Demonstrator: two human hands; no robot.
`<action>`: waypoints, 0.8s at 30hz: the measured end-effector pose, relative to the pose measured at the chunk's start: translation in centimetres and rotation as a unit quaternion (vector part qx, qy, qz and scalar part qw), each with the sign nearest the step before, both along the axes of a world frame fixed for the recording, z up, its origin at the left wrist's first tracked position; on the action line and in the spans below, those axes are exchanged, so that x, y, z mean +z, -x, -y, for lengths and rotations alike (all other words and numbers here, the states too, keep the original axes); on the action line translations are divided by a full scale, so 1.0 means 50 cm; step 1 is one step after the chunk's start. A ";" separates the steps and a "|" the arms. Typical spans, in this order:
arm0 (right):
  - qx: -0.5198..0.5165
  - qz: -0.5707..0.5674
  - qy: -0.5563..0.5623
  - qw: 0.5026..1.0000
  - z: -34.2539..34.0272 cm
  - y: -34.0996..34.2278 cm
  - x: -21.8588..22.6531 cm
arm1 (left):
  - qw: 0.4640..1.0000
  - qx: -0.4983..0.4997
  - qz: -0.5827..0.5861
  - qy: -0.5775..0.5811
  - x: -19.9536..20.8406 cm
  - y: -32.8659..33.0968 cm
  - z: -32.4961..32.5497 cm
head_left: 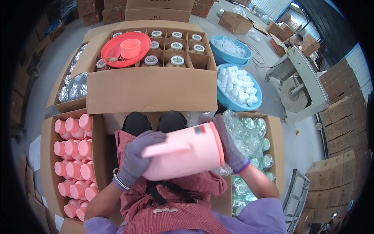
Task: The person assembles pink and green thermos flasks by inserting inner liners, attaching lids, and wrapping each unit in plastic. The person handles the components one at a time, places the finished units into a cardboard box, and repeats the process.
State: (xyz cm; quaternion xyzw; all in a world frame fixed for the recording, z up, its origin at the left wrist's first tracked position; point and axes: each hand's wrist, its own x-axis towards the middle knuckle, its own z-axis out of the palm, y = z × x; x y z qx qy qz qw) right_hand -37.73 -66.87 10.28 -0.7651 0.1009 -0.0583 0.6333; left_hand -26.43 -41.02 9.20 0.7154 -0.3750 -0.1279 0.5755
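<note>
Above my lap lies a pale pink jug (187, 156), tilted on its side, its straight handle (165, 149) toward me. A small dark label sits near its coral-rimmed right end. My left hand (140, 156), in a grey glove, is closed round the jug's left end, beside the handle. Against the coral rim at the other end presses my right hand (231, 150), gloved as well; part of its fingers is hidden behind the jug. Both hands hold the jug between them. Under it, a red checked apron (167, 206) covers my lap.
Pink bottles (73, 169) fill a carton at left; plastic-wrapped green ones (249, 156) fill another at right. Ahead, a divided carton (152, 89) holds lidded jars and a red basin (142, 40). Blue tubs (249, 104) carry white caps and rings. A grey machine (298, 85) stands beyond.
</note>
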 end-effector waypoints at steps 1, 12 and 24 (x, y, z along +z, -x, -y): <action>-0.009 -0.010 -0.050 0.999 -0.011 -0.010 0.030 | 0.973 0.022 -0.230 -0.008 -0.015 -0.002 -0.009; -0.019 0.166 0.178 0.970 0.021 -0.033 -0.001 | 0.985 0.027 -0.170 0.010 0.000 -0.050 0.012; 0.085 0.178 0.066 0.978 0.056 -0.025 0.008 | 0.990 0.015 -0.132 0.042 -0.020 -0.035 0.073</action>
